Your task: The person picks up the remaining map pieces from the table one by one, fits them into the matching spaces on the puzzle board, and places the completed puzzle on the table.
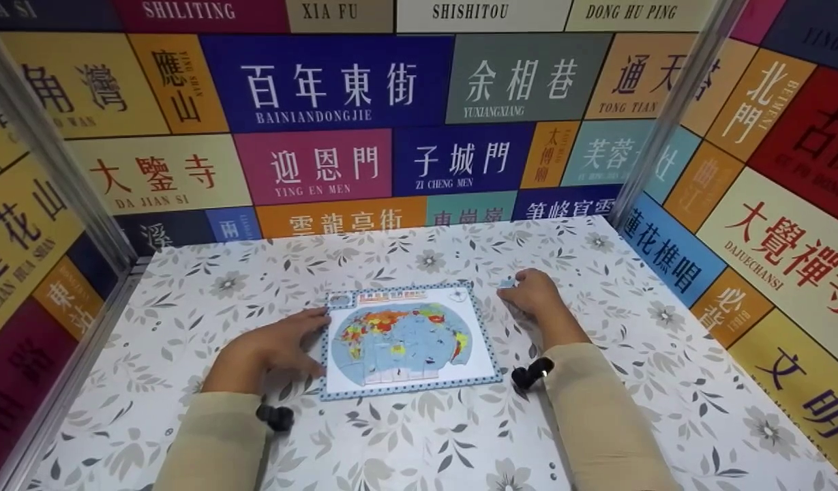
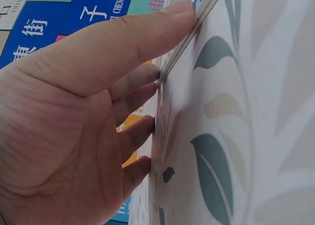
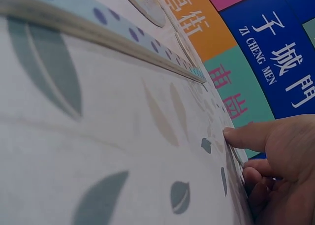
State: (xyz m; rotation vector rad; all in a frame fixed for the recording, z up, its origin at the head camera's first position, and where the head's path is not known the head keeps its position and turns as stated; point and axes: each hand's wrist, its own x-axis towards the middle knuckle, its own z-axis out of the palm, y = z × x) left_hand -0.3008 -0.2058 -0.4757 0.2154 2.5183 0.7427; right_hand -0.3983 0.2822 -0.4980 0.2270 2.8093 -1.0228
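A world-map jigsaw puzzle [image 1: 398, 341] lies flat on the table in a light-blue dotted frame. Its oval is mostly filled with blue, orange and yellow pieces, while white backing shows along the lower right. My left hand [image 1: 282, 344] rests at the frame's left edge, fingers spread and thumb against the rim. In the left wrist view, the fairly straight fingers of the left hand [image 2: 74, 107] reach along the board's side. To the right of the board, my right hand [image 1: 533, 294] pinches a small blue puzzle piece [image 1: 506, 282] between thumb and fingers, close over the tabletop.
White cloth [image 1: 207, 300] printed with grey leaves and flowers covers the table. A wall of coloured panels [image 1: 337, 82] with Chinese lettering stands behind and at both sides, with metal posts [image 1: 684, 102] at the corners. Black wrist cameras [image 1: 531, 374] sit at both sleeves.
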